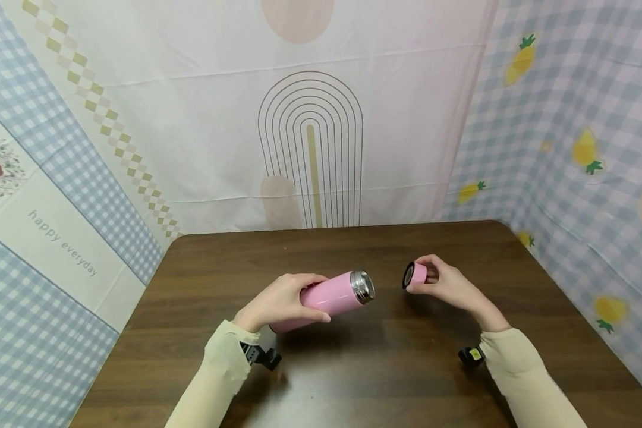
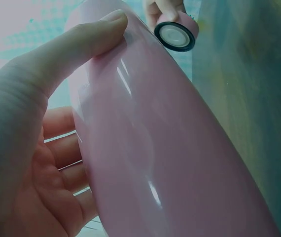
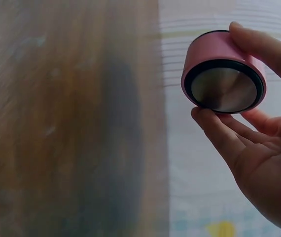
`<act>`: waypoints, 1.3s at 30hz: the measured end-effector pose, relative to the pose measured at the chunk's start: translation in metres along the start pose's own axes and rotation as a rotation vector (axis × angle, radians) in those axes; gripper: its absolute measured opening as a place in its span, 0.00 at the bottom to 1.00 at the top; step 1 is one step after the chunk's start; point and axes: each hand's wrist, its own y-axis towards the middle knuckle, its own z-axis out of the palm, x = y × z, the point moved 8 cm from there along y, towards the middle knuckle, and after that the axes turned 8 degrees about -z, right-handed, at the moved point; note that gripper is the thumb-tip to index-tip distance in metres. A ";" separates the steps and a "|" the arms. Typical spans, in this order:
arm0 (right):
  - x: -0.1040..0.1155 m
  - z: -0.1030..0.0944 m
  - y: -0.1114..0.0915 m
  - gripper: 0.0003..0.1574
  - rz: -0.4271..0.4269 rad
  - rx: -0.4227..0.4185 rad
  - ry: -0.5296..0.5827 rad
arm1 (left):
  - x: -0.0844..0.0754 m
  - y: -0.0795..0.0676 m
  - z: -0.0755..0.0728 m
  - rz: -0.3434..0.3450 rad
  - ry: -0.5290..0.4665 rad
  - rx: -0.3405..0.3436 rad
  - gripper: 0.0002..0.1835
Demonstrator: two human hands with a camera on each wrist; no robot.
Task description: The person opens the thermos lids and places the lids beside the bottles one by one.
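A pink thermos flask (image 1: 334, 295) lies tilted in my left hand (image 1: 283, 300), its bare steel mouth (image 1: 363, 287) pointing right and somewhat up. Thumb and fingers wrap its body, as the left wrist view shows with the glossy pink wall (image 2: 150, 128) close up. To the right, my right hand (image 1: 449, 285) pinches the flask's pink lid (image 1: 418, 274) between thumb and fingers. The lid's dark-rimmed underside faces the flask, with a gap between them. In the right wrist view the lid (image 3: 224, 74) shows a brushed metal disc on its outer end.
Both hands are over a brown wooden table (image 1: 353, 380) with rounded far corners. A patterned cloth (image 1: 214, 131) hangs behind it, and checked cloth with pineapples (image 1: 585, 148) covers the right side. Each wrist wears a small black camera (image 1: 472, 355).
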 end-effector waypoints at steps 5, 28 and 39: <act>-0.020 -0.001 -0.002 0.47 0.038 -0.021 -0.043 | -0.002 0.001 0.003 0.022 0.002 0.010 0.38; -0.044 -0.003 -0.011 0.44 0.042 -0.025 -0.056 | -0.003 -0.001 0.005 0.042 -0.007 -0.009 0.38; -0.046 -0.008 -0.020 0.49 0.078 0.007 -0.107 | -0.001 -0.001 0.002 0.027 -0.013 -0.013 0.38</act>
